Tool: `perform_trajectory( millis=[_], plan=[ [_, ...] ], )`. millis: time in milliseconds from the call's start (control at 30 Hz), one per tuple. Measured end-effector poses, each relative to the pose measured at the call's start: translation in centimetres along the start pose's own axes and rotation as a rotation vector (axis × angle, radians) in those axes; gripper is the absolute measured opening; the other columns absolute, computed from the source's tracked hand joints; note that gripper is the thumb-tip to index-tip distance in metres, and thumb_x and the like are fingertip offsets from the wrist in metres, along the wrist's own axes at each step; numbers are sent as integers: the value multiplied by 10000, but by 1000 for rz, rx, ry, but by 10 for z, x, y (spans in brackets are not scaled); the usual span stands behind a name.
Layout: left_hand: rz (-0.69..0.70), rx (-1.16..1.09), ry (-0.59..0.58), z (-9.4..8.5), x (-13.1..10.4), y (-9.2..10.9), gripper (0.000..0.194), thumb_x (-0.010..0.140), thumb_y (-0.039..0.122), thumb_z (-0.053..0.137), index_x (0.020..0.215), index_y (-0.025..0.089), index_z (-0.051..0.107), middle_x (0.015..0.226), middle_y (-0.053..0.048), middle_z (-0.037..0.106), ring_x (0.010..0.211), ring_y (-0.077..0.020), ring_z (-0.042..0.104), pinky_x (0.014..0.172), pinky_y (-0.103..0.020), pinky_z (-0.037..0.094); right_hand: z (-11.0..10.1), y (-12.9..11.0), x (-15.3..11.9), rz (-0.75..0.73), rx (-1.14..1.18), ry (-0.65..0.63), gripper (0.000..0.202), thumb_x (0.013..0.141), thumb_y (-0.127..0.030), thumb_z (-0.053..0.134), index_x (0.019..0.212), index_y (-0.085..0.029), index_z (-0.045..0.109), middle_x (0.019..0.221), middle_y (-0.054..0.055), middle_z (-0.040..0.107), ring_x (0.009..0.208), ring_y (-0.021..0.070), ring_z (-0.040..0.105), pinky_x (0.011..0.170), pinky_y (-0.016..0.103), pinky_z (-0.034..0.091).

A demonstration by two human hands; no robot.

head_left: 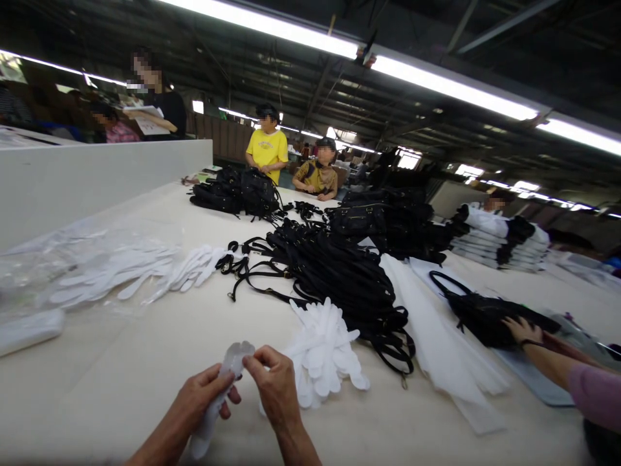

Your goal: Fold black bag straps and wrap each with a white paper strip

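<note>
In front of the black strap pile [334, 265], the left hand [204, 391] grips a white strip bundle [236, 358], apparently layered; the right hand [275, 382] pinches its upper end.

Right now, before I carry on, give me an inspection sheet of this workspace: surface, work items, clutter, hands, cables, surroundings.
Surface: pale table, with goods spread over much of it.
Work items: held white strips; a loose white pile beyond the right hand.
Clutter: black straps heaped mid-table, long white sheets to their right, clear plastic at far left.
Hands: left hand grips the strips; right fingers appear to pinch their upper end.
Cables: nothing seen on the tabletop that is plainly a cable.
Surroundings: co-worker's hand on a black bag at right; person in yellow across the table; lit ceiling lights.
</note>
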State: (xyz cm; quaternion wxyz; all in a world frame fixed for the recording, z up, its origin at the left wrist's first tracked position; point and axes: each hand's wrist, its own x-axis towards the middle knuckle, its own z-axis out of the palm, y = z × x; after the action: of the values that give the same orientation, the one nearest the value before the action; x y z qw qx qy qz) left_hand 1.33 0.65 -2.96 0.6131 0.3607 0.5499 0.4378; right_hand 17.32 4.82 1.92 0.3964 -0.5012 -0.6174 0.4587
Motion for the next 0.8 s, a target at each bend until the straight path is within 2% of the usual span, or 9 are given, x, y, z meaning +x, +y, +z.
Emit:
perform_trajectory(
  millis=[133,300,367,433,500,600,633,700,800],
  plan=[
    [-24,-105,48,-1,-4,6,456,781,552,680,1003,156,713,803,-60,762,611,-183,658,634,-286,501,1,3,-2,19,2,-11,283,814,-318,604,578,-182,529,577,-60,437,615,104,427,597,228,321],
    [-29,-293,93,1,-1,7,403,795,452,712,1054,143,714,1044,-94,762,954,-238,694,873,-307,524,2,10,1,29,29,2,312,817,-339,599,573,-183,483,577,-64,379,608,101,377,576,233,287],
    [-44,-451,161,-1,3,9,308,828,361,692,1032,131,717,1076,-100,753,1015,-224,682,897,-287,532,-1,11,3,35,44,23,312,823,-364,591,587,-184,498,579,-62,375,603,103,363,569,237,280],
    [-77,-624,258,-7,5,14,196,864,248,647,1016,139,704,1038,-96,754,977,-197,697,856,-286,567,-7,11,7,46,43,47,320,826,-390,585,594,-186,503,573,-62,372,591,105,352,562,240,282],
    [-64,-758,303,-16,6,22,141,885,168,611,1004,166,687,865,-41,736,778,-134,702,763,-275,596,-20,14,11,39,9,91,344,823,-408,585,579,-194,471,564,-62,356,580,107,348,561,242,287],
    [48,-823,260,-35,5,34,117,873,147,636,975,191,673,597,79,542,497,-41,540,684,-242,598,-50,24,19,0,-141,200,371,825,-433,578,563,-204,449,555,-57,378,579,118,380,569,249,297],
    [71,-799,254,-42,5,36,118,856,161,664,970,191,672,569,95,493,467,-31,499,676,-240,598,-63,29,21,-1,-228,222,370,826,-436,579,560,-205,466,551,-51,415,580,124,407,573,254,299],
    [58,-694,269,-51,7,33,180,808,220,732,973,184,672,560,98,483,462,-35,490,672,-247,602,-90,38,26,39,-463,224,351,819,-430,600,556,-209,528,548,-32,516,574,141,468,575,270,296],
    [-16,-524,212,-50,15,14,347,713,386,811,935,151,684,523,70,531,448,-68,504,532,-210,542,-119,42,30,87,-813,241,311,828,-410,617,582,-221,604,620,16,646,601,176,553,602,298,313]
  ],
)
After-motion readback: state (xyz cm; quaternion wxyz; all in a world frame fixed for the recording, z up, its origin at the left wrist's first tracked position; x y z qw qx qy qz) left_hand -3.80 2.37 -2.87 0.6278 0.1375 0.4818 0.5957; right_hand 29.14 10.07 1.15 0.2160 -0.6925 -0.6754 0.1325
